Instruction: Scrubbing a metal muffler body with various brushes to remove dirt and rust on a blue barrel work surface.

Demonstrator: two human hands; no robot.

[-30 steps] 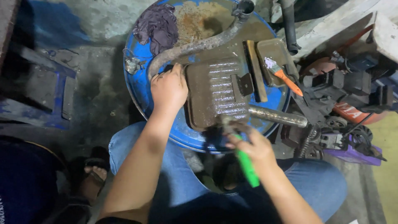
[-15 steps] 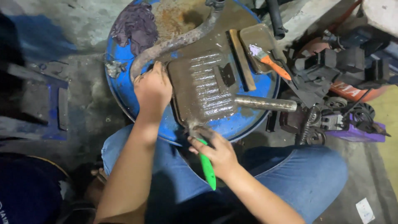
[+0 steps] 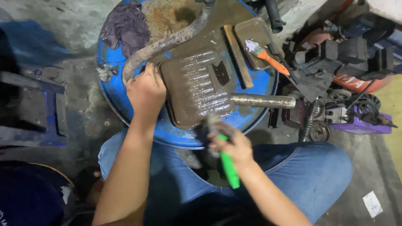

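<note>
Grimy concrete floor lay all round, and an upturned blue drum served as the bench, right against my jeans-clad knees. Nearest me, my right hand was closed tight round a green-handled brush, whose handle stuck back toward my lap; its bristle end, blurred with motion, met the near edge of a ribbed, grease-coated metal pan. I could not make out the bristles themselves. Just beyond and to the left, my left hand pressed flat on the pan's left rim, fingers curled over the edge, well apart from the right hand. To the right of the pan a short metal cylinder lay on the drum top. Farther out, a curved rusty pipe arched past the left hand, a dark purple rag sat at the drum's far left, and an orange-handled paintbrush rested in a smaller tray. Engine parts crowded the right, partly cut off.
</note>
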